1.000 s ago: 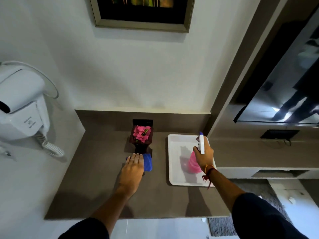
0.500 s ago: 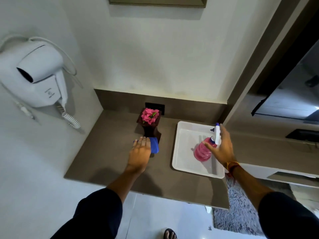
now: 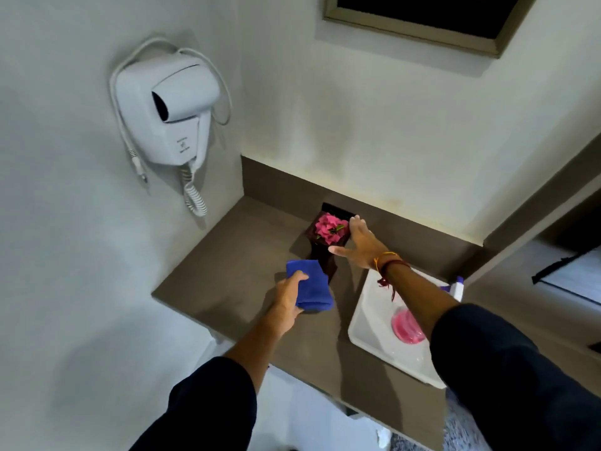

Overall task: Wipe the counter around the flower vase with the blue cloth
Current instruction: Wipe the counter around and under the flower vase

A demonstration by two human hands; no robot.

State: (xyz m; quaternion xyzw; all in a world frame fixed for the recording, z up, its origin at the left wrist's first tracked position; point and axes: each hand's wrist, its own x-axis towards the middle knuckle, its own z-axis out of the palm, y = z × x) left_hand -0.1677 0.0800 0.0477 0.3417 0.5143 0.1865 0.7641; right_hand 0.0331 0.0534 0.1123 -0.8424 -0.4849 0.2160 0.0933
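Blue cloth (image 3: 311, 285) sits gripped in the left hand (image 3: 287, 296) beside the vase (image 3: 327, 245), which the spread right hand (image 3: 357, 244) touches, white tray (image 3: 367, 323) nearby.

No legible text anywhere.

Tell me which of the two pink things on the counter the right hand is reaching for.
The pink flowers in the dark flower vase by the back wall; the right hand is open beside them. The pink spray bottle stands untouched in the white tray.
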